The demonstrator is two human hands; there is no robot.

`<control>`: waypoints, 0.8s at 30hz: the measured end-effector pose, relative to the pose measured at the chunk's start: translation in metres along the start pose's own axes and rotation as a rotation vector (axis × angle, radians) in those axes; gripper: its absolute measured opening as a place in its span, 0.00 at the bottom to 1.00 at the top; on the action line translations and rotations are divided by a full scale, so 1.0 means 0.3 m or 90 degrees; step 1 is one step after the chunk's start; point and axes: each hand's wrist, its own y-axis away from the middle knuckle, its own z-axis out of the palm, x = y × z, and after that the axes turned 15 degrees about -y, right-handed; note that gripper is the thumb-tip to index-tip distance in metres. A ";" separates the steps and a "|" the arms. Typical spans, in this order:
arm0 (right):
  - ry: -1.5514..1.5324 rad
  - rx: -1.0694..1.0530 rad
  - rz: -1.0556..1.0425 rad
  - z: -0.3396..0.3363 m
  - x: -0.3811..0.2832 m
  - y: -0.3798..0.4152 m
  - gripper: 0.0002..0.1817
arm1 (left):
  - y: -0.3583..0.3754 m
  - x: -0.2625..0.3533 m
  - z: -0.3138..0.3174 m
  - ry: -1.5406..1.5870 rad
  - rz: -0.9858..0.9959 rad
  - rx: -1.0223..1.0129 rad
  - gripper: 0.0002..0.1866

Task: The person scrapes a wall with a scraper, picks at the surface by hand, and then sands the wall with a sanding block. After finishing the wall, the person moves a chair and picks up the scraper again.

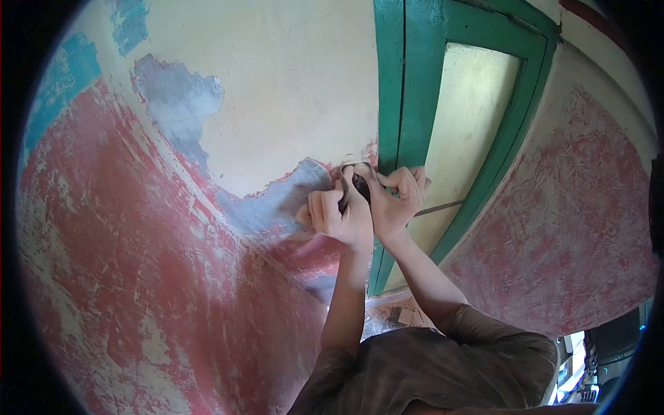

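My left hand and my right hand are side by side against the wall, thumbs up and fingers curled in. Both are closed around a thin dark piece, which shows between them and whose kind I cannot make out. Its upper end touches or overlaps the wall at the lower edge of the cream paint. Left of my hands, a grey-blue patch of bare wall borders the flaking cream coat. Red scuffed paint lies below them.
A green door frame with a pale panel stands right beside my right hand. Worn red walls curve away on the left and right. Rubble lies on the floor below my arms.
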 end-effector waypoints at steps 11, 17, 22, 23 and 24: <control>-0.042 0.030 -0.022 0.052 -0.009 -0.132 0.20 | -0.121 0.089 0.036 0.025 0.017 0.042 0.27; -0.029 0.026 0.082 0.010 0.019 -0.033 0.22 | -0.006 0.037 0.009 0.005 -0.001 0.002 0.28; -0.055 0.073 0.024 0.133 -0.073 -0.322 0.22 | -0.265 0.161 0.114 0.071 0.007 0.057 0.26; -0.062 0.066 0.041 0.134 -0.077 -0.330 0.22 | -0.271 0.165 0.116 0.051 0.030 0.076 0.26; -0.061 0.065 0.039 0.121 -0.067 -0.303 0.22 | -0.245 0.153 0.106 0.052 0.028 0.076 0.26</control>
